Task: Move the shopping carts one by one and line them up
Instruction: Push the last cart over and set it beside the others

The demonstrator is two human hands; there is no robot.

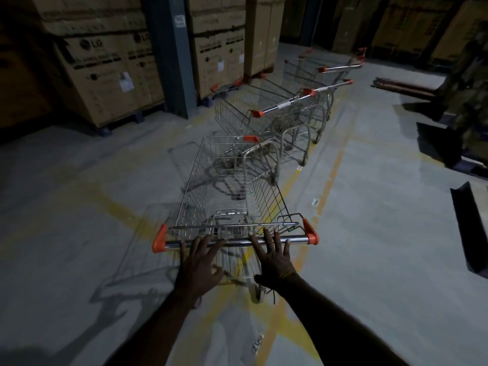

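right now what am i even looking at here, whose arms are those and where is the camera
There is one picture, taken by a wide-angle camera worn on a person's head, looking forward and down. That is why two bare arms reach in from the bottom edge: they belong to the wearer. No robot is involved.

The left hand and the right hand both have spread, straight fingers laid against the handle bar of the nearest shopping cart, a wire cart with orange end caps. Neither hand is curled around the bar.

Ahead, more parked carts stand one behind another. The nearest cart points toward them. The concrete floor carries worn yellow lines, and stacked cardboard boxes stand at the left.
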